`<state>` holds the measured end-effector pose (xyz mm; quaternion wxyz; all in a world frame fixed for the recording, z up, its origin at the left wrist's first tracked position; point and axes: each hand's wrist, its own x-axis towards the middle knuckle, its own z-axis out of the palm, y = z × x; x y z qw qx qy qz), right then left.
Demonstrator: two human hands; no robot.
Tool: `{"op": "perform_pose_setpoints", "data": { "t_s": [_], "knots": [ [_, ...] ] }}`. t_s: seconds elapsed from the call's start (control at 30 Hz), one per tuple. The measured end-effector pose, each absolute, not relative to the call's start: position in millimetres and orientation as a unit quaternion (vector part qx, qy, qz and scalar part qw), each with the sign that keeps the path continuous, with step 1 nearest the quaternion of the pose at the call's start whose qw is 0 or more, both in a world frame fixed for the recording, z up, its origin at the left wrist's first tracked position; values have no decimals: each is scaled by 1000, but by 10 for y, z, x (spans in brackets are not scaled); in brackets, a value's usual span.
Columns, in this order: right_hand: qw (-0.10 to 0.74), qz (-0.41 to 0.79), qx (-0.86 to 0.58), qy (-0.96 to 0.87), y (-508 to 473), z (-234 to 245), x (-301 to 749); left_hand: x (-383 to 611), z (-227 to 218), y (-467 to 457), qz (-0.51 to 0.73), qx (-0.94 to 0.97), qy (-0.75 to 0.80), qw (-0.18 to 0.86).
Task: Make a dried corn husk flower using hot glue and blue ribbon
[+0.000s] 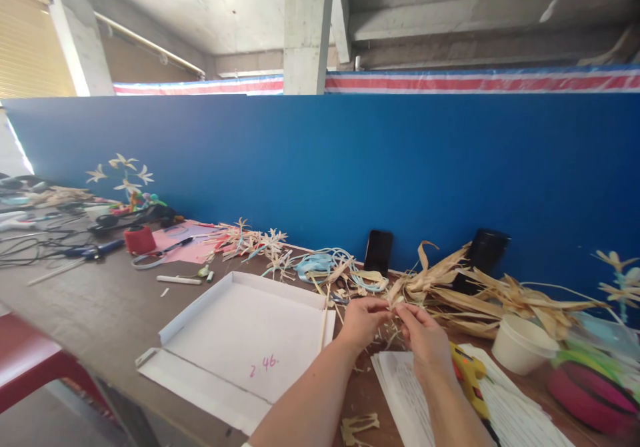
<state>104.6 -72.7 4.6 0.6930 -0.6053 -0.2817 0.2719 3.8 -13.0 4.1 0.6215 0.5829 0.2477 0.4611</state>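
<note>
Forearms (315, 390) converge, left hand (365, 320) and right hand (425, 337) pinching something pale (393, 303) beside crinkled husks (440, 277)

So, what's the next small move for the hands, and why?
Perhaps tilt the left hand slightly toward the camera: it nearly meets the right hand at the fingertips, and anything between them is too small and hidden to make out.

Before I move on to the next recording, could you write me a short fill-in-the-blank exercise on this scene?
1. The pink handwriting in the box reads ____.
2. Behind the phone, the panel is coloured ____.
3. The glue gun is mostly ____ in colour.
4. Nearer the box than the right hand is the ____ hand.

Missing words: 2.46; blue; yellow; left.
</note>
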Motion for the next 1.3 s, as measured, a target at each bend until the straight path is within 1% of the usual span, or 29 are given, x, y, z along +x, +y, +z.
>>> {"op": "perform_pose_setpoints", "data": {
  "t_s": [0.13, 0.43, 1.3],
  "knots": [
    [682, 260, -620, -289, -715, 10, 1078, 31, 54, -145, 463, 581, 258, 618],
    [691, 274, -608, -277, -726, 40, 1036, 46, 18, -119, 458, 583, 268, 614],
    [668, 243, -632, -309, -713, -6, 1093, 57, -37, -82, 464, 596, 245, 608]
  ]
}}
